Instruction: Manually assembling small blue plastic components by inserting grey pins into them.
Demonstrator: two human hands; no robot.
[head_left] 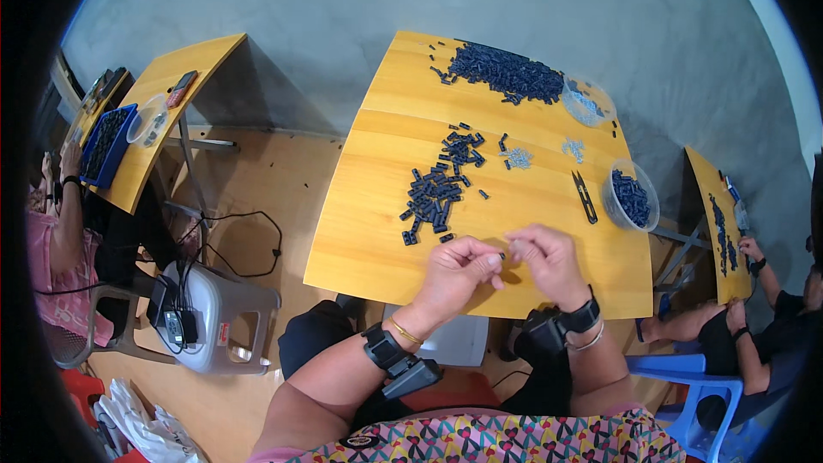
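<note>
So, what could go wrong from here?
The dark piece pinched in the left hand is tiny and might slip.
The open tub of dark parts sits at the table's right edge; a bump could spill it.
The snips lie uncovered beyond the right hand, so a careless reach might prick.

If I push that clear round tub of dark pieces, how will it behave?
The tub would probably slide rather than tip, since it looks broad and squat. Its thin-looking, see-through sides suggest plastic that may flex. The dark pieces look loose and uncovered, so a hard shove might spill some.
</note>
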